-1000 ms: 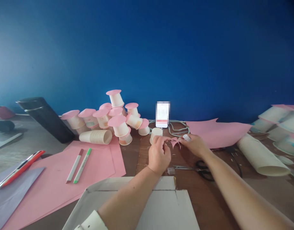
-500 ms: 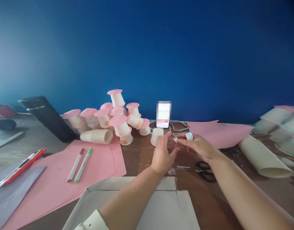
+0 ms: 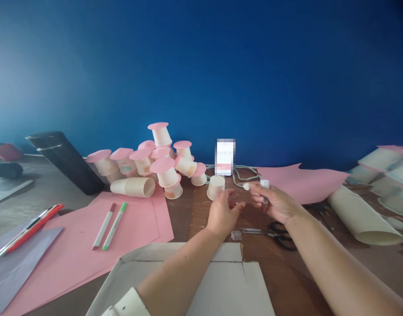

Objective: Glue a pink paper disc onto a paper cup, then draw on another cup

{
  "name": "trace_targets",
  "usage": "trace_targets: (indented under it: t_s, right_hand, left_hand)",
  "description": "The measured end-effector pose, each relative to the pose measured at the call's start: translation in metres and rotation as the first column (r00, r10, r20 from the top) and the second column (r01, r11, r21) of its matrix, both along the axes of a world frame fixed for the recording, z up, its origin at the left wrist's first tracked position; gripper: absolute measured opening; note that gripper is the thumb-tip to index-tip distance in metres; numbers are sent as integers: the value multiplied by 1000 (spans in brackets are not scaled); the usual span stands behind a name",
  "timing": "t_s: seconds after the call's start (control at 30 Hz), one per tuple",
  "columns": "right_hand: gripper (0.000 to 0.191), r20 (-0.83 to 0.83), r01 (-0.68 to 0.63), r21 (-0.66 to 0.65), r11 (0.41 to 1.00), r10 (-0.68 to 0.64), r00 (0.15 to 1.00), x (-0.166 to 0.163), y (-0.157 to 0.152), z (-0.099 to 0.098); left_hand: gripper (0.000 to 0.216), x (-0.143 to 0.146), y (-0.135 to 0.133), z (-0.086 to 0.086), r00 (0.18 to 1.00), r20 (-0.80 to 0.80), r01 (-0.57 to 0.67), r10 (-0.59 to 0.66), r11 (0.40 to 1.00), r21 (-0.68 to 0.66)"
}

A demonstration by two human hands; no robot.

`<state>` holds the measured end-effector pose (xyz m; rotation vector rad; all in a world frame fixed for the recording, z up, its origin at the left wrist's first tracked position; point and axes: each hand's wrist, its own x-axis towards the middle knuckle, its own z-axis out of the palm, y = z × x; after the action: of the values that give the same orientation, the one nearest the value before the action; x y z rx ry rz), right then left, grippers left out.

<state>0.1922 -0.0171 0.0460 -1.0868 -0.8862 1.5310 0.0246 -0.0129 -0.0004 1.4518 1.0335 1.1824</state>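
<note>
My right hand is closed on a small white tube-like thing. A white tip shows at the fingertips, pointing left; the rest is hidden in the hand. My left hand faces it across a gap, its fingers curved and apart, with nothing visible in them. Just behind the left hand, a white paper cup stands upside down on the brown table. Below the hands lie scissors with black handles and a small clear block-like piece.
Paper cups with pink discs are stacked at the left back, beside a cup stack and a black bottle. Two markers lie on pink paper. A phone stands against the blue wall. Another cup stack lies right.
My hands have moved apart. The right one has shifted slightly right with the white thing, and the left fingers have come away from its tip and lowered.
</note>
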Motion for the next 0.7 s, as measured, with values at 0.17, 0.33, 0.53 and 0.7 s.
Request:
trace_targets:
  t_s: [0.17,0.33,0.53,0.7]
  right_hand:
    - [27,-27,-49,4,999,49,998,-7,-3,1]
    - [32,63,-63,19,998,62,996,-10,-5,1]
    - [34,104,-83,34,996,79,991,-10,-5,0]
    - [37,160,-93,58,994,83,984,-12,-6,-3]
  left_hand:
    - [25,0,-2,18,975,221,63,-15,976,-210]
    - [29,-1,0,25,793,608,313,-19,870,-382]
    - [31,-4,0,23,653,755,508,-65,776,-373]
    - [31,-4,1,21,668,735,525,-117,775,-353]
